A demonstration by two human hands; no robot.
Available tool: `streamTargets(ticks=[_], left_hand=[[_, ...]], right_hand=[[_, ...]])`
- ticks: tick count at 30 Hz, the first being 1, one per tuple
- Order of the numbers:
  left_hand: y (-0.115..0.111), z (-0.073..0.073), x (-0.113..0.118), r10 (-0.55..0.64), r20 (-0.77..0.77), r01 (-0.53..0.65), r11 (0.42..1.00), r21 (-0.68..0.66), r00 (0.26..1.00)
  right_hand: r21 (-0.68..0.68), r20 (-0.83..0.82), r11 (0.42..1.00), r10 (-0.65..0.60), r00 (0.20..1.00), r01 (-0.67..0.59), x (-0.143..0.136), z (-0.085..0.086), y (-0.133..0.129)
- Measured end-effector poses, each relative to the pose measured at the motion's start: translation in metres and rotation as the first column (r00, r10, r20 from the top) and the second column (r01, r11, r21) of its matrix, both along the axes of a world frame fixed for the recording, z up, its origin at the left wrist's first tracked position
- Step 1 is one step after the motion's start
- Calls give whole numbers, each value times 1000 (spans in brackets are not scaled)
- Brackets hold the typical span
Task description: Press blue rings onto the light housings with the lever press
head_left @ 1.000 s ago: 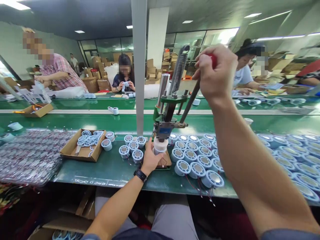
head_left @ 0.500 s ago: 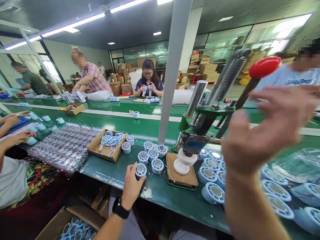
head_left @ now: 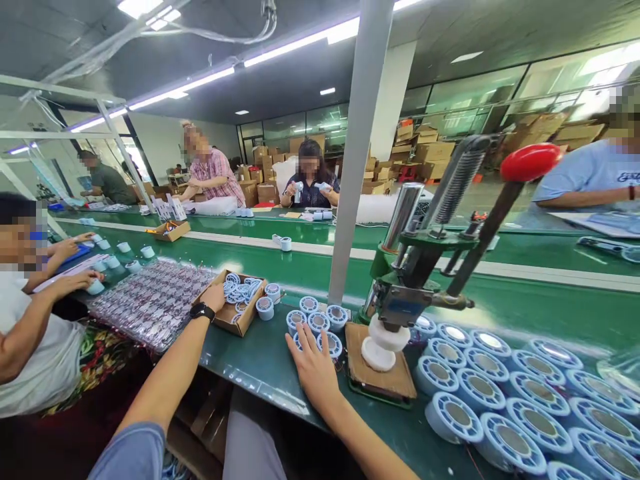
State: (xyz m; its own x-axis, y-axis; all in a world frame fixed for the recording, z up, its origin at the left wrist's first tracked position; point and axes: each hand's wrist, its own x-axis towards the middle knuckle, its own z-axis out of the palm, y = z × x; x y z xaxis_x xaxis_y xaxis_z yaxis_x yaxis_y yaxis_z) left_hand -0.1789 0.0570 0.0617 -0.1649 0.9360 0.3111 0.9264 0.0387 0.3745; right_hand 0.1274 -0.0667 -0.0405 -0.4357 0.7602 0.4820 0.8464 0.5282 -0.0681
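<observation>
My left hand (head_left: 216,298), with a black watch on its wrist, is at the near left side of a small cardboard box (head_left: 243,325) of light-blue plastic rings (head_left: 239,288). Its fingertips are hidden, so what it grips cannot be told. My right hand (head_left: 316,368) lies with fingers spread over a small group of round light-blue housings with grey discs (head_left: 330,345), touching the nearest ones. Just right of it stands a green hand press (head_left: 407,293) with a red-knobbed lever (head_left: 530,162). A white round die (head_left: 379,353) sits on its base.
Many similar round housings (head_left: 510,437) fill the bench right of the press. Left of the box lies a stack of metallic parts in clear wrapping (head_left: 155,300). A grey post (head_left: 357,153) rises behind the bench. A co-worker's hands (head_left: 83,280) handle parts at the left.
My left hand has left the round housing it held and moved left to the box of rings. My right hand has come down from beside the press lever onto the group of housings. The view has shifted.
</observation>
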Motion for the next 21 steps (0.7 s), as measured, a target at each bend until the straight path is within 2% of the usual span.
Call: streamTargets(ticks=[3,6,10,12,14,15,17,19,21], left_hand=[[9,-4,-4,81,-106,-93,989,-118,991],[6,-6,-5,131,-193,-160,977,-140,972],[-4,10,-8,159,-268,-185,980,-72,950],[-17,19,-4,140,-289,-151,988,-15,947],[-37,20,5,102,-301,-90,994,56,948],[-51,14,11,72,-301,-38,993,116,951],[-85,-11,24,-24,-284,105,957,272,958],[-123,-47,40,-176,-261,269,885,381,949],[-155,-83,57,-290,-204,348,859,376,935]], right_hand=[[-41,24,997,-63,998,64,-2,19,4],[-108,38,992,-58,998,62,-22,44,13],[-175,43,984,-13,999,20,-66,67,46],[-201,41,979,-12,999,19,-85,69,63],[-223,38,975,-13,999,22,-95,66,72],[-232,37,973,-10,999,18,-97,65,74],[-245,34,969,12,999,-3,-96,63,70],[-260,30,964,61,998,-51,-92,63,63],[-281,19,952,130,991,-120,-85,63,59]])
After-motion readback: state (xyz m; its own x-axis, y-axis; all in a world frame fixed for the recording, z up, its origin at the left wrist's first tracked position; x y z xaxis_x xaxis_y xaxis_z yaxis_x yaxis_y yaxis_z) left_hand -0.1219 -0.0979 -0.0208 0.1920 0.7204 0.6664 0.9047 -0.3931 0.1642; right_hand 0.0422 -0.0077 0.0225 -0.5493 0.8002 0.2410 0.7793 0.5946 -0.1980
